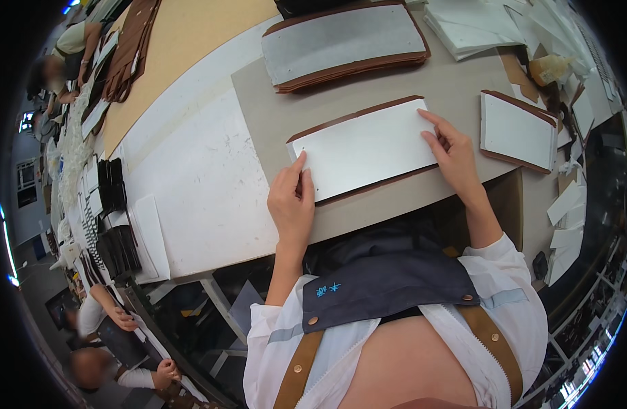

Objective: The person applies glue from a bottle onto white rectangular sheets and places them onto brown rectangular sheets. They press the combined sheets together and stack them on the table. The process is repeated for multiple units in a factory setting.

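A long white panel [368, 150] lies on a brown leather-like piece [357, 116], whose brown edges show along its far and near sides. My left hand [291, 201] rests at the panel's left end, index fingertip near a small hole and thumb apart on the near side. At the far right corner, my right hand [451, 151] touches the panel with a stretched index finger and a spread thumb. Neither hand grips it. Beyond lies a stack of similar brown pieces [351, 75] topped by a grey-white panel [344, 44].
A smaller white panel with brown edges [516, 131] lies to the right. White sheets [473, 27] and scraps pile up at the far right. Brown strips [131, 51] and black folded pieces [112, 191] lie on the left. Other people work at the far left, including a seated person [92, 368].
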Tool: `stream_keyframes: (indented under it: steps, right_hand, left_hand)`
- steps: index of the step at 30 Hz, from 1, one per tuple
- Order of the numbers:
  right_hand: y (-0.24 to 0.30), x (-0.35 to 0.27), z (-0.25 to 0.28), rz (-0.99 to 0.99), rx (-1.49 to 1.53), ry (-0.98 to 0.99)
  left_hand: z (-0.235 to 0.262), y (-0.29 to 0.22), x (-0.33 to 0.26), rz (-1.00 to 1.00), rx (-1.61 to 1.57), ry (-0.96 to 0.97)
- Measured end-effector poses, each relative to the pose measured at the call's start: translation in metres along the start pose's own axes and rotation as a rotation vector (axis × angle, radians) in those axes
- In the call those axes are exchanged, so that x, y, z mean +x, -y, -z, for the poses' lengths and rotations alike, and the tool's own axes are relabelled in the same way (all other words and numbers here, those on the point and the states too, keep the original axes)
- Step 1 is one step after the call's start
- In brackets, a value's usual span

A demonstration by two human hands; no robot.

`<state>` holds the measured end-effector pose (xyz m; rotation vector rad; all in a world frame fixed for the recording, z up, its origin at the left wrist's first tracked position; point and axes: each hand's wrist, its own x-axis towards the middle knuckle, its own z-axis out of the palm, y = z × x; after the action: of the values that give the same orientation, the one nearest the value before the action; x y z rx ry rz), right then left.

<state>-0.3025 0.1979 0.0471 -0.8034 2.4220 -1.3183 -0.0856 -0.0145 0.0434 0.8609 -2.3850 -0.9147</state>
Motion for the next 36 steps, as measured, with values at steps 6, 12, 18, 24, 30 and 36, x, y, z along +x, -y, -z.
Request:
stream_keyframes:
  steps: [6,12,18,24,30,36]
  right_hand:
    - [0.004,-0.001,0.000,0.027,-0.019,-0.015]
    - [0.006,-0.001,0.001,0.012,-0.038,-0.006]
    - [0.006,0.000,0.002,0.029,-0.045,0.002]
    - [0.003,0.001,0.001,0.046,-0.047,-0.011]
    - [0.005,0.001,0.001,0.044,-0.055,-0.010]
    - [0.014,0.003,0.006,-0.001,-0.089,0.027]
  left_hand:
    - [0.003,-0.005,0.000,0.023,0.017,0.020]
    - [-0.001,-0.004,0.001,0.008,0.009,0.001]
    - [-0.001,-0.004,0.000,0.009,0.025,-0.001]
    - [-0.001,-0.006,-0.001,0.032,0.028,0.016]
    - [-0.002,-0.003,-0.001,-0.017,0.058,0.007]
    - [-0.002,-0.005,-0.001,-0.010,0.063,0.003]
